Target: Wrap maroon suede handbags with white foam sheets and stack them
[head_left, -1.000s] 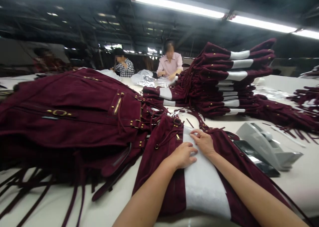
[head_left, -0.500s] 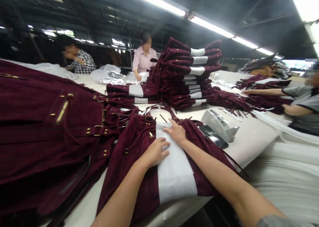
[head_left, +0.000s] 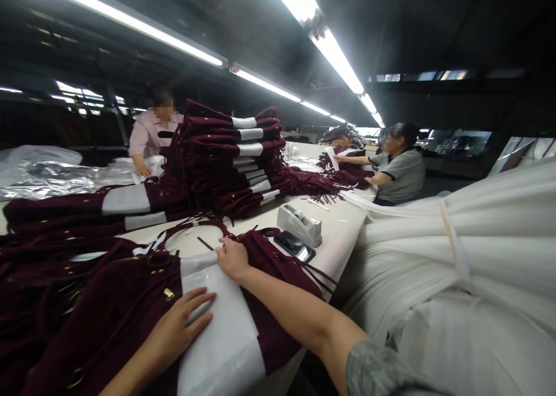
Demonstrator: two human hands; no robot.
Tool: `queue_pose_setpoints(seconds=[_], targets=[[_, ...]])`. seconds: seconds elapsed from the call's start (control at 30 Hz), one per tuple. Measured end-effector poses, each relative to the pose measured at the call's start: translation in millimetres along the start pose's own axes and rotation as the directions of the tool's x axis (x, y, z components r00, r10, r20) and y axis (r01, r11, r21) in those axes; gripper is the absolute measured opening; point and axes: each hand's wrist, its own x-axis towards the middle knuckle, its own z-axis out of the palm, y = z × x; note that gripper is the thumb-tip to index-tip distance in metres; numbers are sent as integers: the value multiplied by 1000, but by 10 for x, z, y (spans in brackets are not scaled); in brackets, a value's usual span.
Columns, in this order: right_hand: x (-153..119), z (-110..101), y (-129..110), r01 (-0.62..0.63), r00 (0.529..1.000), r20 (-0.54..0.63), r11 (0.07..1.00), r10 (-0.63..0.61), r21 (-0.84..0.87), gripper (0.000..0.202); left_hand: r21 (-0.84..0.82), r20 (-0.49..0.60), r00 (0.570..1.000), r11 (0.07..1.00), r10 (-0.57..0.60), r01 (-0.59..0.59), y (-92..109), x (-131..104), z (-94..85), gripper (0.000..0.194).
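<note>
At the near edge, the left hand is lying flat, palm down, with fingers spread wide and extended toward 1 o'clock; it is gripping nothing. The fingertips are pressing on the white paper band that is wrapping the burgundy suede bag, while the heel of the hand is resting on the suede at the band's 9 o'clock edge. A small gold fitting is sitting on the suede just beside the index finger, at its 10 o'clock.

At 1 o'clock from the left hand, the right hand is resting on the far end of the same band, where paper is meeting suede. Its fingers are lying loosely together and pressing down flat; whether a fold of paper is being pinched underneath cannot be told. The band is running under both hands, from the near table edge away toward 12 o'clock.

At 2 o'clock from the right hand, a dark phone is lying on the white table, touching or just beside a grey tape dispenser. A bundle of white sheet material is occupying the 3 o'clock side.

Farther, at 12 o'clock, a tall stack of banded burgundy bags is standing on the table. Behind it at 11 o'clock, a person in a pink shirt is working beside clear plastic wrap. At 1 o'clock, a person in a grey shirt is handling more burgundy pieces.
</note>
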Motion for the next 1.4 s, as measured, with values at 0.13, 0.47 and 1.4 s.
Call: queue_pose_setpoints(seconds=[0.13, 0.47, 1.4], targets=[[-301, -59, -64, 349, 925, 177, 936, -337, -41, 33, -18, 19, 1000, 1000, 4, -4, 44, 14, -50, 45], [-645, -166, -31, 422, 761, 552, 906, -342, -21, 49, -75, 214, 974, 993, -75, 93, 10, 15, -95, 63], [-2476, -1368, 1704, -228, 863, -270, 806, 427, 546, 49, 330, -118, 985, 941, 122, -77, 1524, -1366, -314, 52]])
